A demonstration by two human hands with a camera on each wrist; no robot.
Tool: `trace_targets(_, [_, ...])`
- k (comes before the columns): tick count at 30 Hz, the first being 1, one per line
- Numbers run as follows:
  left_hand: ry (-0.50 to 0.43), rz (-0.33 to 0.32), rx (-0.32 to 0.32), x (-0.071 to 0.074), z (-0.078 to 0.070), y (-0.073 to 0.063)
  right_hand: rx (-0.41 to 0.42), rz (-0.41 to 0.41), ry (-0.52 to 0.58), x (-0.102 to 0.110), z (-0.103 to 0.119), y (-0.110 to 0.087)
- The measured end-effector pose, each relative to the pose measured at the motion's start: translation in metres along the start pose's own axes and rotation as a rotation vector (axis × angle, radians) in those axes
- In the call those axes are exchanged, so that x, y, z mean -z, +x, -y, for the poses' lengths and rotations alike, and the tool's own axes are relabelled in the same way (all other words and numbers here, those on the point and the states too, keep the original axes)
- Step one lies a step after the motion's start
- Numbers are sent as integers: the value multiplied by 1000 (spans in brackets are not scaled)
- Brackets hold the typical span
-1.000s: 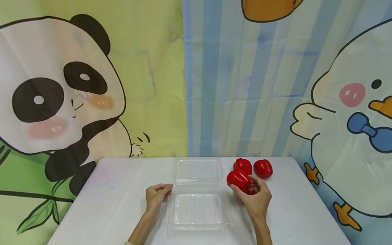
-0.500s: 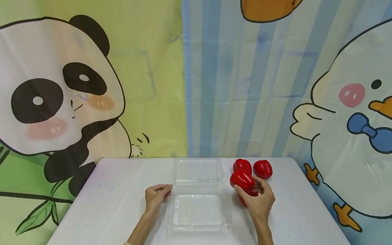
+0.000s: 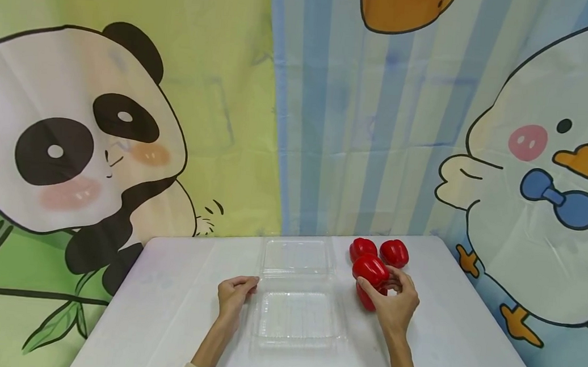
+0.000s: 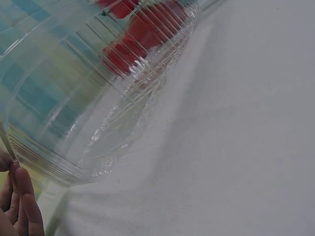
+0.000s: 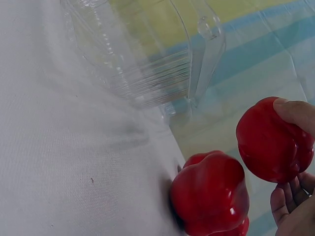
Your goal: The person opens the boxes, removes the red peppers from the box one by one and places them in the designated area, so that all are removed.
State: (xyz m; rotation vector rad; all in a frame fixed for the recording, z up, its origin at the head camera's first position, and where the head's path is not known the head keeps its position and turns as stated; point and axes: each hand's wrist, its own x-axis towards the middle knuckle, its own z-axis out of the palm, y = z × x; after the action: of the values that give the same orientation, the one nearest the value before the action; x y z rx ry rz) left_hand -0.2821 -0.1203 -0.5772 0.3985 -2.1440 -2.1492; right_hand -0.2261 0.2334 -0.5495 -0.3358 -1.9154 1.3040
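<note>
My right hand (image 3: 397,304) grips a red bell pepper (image 3: 371,270) between thumb and fingers, lifted above the table. Below it, another red bell pepper (image 3: 366,298) rests on the table, partly covered by the hand. Two more red bell peppers stand behind, one at the left (image 3: 363,249) and one at the right (image 3: 394,253). On the left, my left hand (image 3: 234,299) pinches the edge of a clear plastic clamshell box (image 3: 298,318), as the left wrist view also shows at its rim. The box lies unfolded, its lid (image 3: 296,256) laid back away from me.
A white table (image 3: 179,289) carries everything, its far edge close to a printed cloth backdrop (image 3: 329,123). The box stands between my hands, and the peppers are grouped at its right, near the back right corner.
My right hand has moved right with the bell pepper, away from the box. More of the pepper beneath it now shows. My left hand has stayed at the box edge.
</note>
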Motion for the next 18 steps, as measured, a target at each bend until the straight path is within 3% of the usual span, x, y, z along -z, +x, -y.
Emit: trace_targets(18, [-10,-1,10,1,0,-2,-11,-69,-11,4,-2,6])
